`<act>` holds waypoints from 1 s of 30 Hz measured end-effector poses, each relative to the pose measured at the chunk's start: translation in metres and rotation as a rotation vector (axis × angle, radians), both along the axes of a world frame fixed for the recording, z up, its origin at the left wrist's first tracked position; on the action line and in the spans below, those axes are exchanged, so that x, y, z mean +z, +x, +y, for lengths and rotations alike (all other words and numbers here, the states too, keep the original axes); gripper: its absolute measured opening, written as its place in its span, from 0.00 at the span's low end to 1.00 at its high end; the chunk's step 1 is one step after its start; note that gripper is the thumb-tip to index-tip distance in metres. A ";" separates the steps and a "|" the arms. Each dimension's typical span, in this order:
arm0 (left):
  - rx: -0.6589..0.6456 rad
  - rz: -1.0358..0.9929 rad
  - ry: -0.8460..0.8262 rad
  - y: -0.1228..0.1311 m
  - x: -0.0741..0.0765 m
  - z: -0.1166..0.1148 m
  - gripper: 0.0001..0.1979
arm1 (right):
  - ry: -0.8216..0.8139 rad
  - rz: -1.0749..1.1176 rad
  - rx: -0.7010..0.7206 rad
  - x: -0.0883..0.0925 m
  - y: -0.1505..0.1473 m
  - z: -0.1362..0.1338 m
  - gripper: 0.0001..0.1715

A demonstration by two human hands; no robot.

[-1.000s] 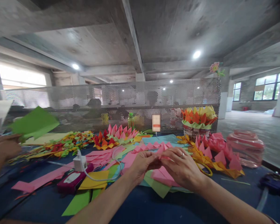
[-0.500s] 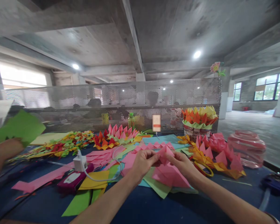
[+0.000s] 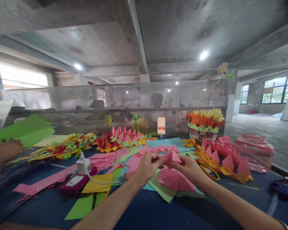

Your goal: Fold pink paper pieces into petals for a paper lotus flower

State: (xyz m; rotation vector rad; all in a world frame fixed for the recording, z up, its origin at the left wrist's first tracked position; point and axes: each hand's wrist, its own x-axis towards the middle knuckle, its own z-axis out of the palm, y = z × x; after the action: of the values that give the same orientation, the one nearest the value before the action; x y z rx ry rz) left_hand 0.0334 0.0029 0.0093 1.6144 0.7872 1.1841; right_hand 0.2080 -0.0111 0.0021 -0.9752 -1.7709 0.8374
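Observation:
My left hand (image 3: 147, 167) and my right hand (image 3: 188, 167) meet over the middle of the blue table (image 3: 144, 210). Both pinch one small folded pink paper piece (image 3: 172, 157), held up just above the table. Directly under it lies a pile of pink folded sheets (image 3: 174, 180) on a light green sheet (image 3: 162, 190). A row of pink folded points (image 3: 162, 149) lies just behind my hands.
At the left edge another person's hand (image 3: 4, 150) holds a green sheet (image 3: 24, 131). A white charger (image 3: 83, 166) with its cable sits on a magenta device (image 3: 74, 185). Folded paper flowers (image 3: 120, 139), a paper-topped basket (image 3: 204, 126), yellow-handled scissors (image 3: 210, 172) and a pink lidded jar (image 3: 254, 151) ring the table before a mesh screen (image 3: 124, 105).
My right hand slid off the paper's top to its right side, and the pink piece now shows as a raised point between both hands. The other person's green sheet shifted slightly.

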 end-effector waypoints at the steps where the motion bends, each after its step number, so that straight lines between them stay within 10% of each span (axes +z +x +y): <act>1: 0.002 0.008 0.009 0.000 0.000 0.000 0.14 | -0.008 -0.009 -0.006 -0.001 0.001 0.001 0.19; 30: 0.038 0.009 -0.087 -0.003 -0.004 0.005 0.15 | 0.156 -0.152 -0.119 0.006 -0.003 -0.009 0.15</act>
State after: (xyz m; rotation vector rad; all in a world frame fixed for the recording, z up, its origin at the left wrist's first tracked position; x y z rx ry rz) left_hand 0.0304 0.0075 0.0056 1.5401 0.8670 1.1546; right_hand 0.2053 -0.0197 0.0081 -1.0517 -1.8558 0.5535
